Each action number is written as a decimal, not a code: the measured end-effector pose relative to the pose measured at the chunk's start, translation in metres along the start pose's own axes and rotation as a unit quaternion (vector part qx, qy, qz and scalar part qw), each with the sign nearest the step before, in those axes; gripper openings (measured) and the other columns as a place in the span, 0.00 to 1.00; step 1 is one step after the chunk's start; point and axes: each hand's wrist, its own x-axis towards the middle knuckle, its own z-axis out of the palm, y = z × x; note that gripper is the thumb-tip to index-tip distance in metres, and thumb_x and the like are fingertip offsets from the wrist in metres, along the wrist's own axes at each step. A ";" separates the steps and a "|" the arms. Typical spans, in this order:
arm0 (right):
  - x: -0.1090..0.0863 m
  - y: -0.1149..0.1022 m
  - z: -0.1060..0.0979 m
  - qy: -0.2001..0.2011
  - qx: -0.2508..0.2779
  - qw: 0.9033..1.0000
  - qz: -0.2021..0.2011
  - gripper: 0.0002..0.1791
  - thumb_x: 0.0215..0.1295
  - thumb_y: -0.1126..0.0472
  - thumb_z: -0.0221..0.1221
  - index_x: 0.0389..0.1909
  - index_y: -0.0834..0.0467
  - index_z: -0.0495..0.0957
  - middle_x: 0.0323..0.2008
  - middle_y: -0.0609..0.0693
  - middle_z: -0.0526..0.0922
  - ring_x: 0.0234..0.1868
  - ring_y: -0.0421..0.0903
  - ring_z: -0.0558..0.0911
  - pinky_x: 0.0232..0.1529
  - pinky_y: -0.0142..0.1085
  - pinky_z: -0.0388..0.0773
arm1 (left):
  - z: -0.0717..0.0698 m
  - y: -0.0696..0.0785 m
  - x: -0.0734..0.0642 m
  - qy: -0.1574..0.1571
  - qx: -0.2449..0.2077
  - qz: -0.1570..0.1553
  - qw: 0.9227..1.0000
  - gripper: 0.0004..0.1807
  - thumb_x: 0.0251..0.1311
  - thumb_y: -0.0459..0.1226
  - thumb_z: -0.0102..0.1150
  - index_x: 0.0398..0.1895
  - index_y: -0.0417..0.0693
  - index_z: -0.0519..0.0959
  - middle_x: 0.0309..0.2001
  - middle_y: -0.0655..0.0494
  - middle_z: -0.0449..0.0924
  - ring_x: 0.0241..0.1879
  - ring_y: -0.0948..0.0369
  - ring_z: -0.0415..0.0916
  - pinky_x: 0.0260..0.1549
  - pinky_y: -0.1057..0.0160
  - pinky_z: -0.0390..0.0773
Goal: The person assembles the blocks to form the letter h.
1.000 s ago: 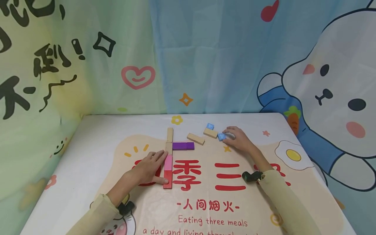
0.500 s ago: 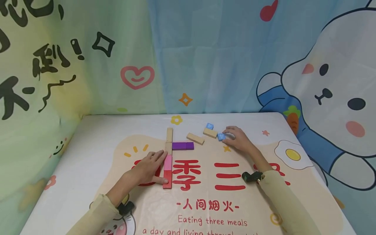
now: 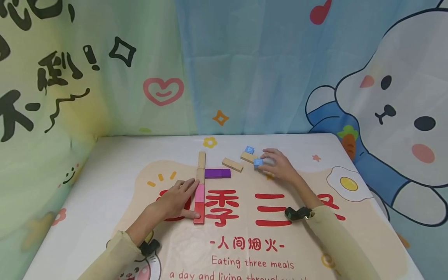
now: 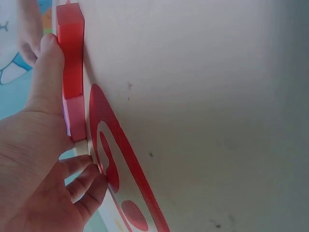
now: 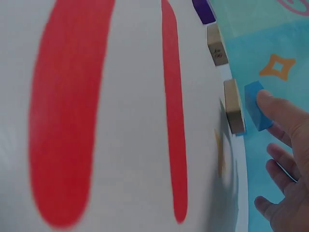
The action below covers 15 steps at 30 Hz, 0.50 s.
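Note:
My right hand [image 3: 278,165] pinches a small blue block [image 5: 258,106] between thumb and fingers. In the right wrist view the block is raised off the table, beside a plain wooden block [image 5: 234,107]. My left hand [image 3: 176,200] rests along a column of blocks laid end to end. Its thumb [image 4: 48,63] touches the red block [image 4: 72,55], and its fingers reach along the column past the pink block [image 4: 75,117]. Plain wooden blocks [image 3: 202,160] make up the column's far end. From its side, purple blocks [image 3: 217,173] stick out to the right.
A tilted wooden block [image 3: 232,165] lies right of the purple ones. Behind the held block are another wooden block [image 3: 247,157] and a second blue block [image 3: 249,149]. The table's far edge meets a printed curtain [image 3: 245,77].
My right hand has lifted the blue block and moved slightly left with it, so that it now overlaps the nearby wooden block in the head view. My left hand stays in place.

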 end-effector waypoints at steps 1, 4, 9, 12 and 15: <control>0.000 -0.001 0.002 0.003 0.005 1.000 -0.003 0.18 0.61 0.54 0.66 0.49 0.58 0.79 0.68 0.60 0.67 0.71 0.61 0.61 0.70 0.63 0.57 | 0.000 0.000 0.000 0.001 0.001 0.001 1.000 0.61 0.45 0.68 0.63 0.76 0.46 0.52 0.74 0.45 0.56 0.68 0.47 0.60 0.57 0.49 0.78; -0.003 -0.007 0.009 0.000 0.026 1.000 -0.011 0.20 0.60 0.55 0.66 0.51 0.59 0.78 0.67 0.60 0.67 0.71 0.61 0.61 0.70 0.63 0.58 | -0.001 0.000 0.000 0.001 -0.001 0.003 1.000 0.61 0.45 0.68 0.63 0.76 0.45 0.52 0.73 0.45 0.57 0.68 0.47 0.60 0.58 0.49 0.78; -0.008 -0.016 0.027 -0.029 0.032 0.998 -0.053 0.21 0.60 0.54 0.66 0.52 0.59 0.78 0.65 0.58 0.69 0.70 0.60 0.64 0.69 0.60 0.62 | -0.002 0.001 -0.001 -0.003 -0.006 0.002 1.000 0.61 0.45 0.68 0.63 0.76 0.45 0.52 0.74 0.45 0.56 0.68 0.46 0.60 0.59 0.48 0.76; -0.008 -0.024 0.037 -0.040 0.021 0.996 -0.076 0.19 0.60 0.53 0.66 0.50 0.58 0.80 0.64 0.57 0.70 0.69 0.58 0.66 0.68 0.58 0.64 | -0.002 0.001 0.000 -0.007 -0.006 -0.003 1.000 0.61 0.45 0.68 0.63 0.76 0.46 0.52 0.74 0.45 0.56 0.68 0.47 0.60 0.58 0.49 0.77; -0.007 -0.031 0.043 -0.041 0.008 0.994 -0.098 0.18 0.60 0.53 0.66 0.48 0.57 0.82 0.64 0.57 0.71 0.68 0.57 0.66 0.68 0.58 0.64 | -0.002 0.001 0.000 -0.010 -0.006 -0.008 1.000 0.61 0.45 0.68 0.63 0.76 0.46 0.51 0.74 0.46 0.55 0.69 0.47 0.59 0.58 0.49 0.77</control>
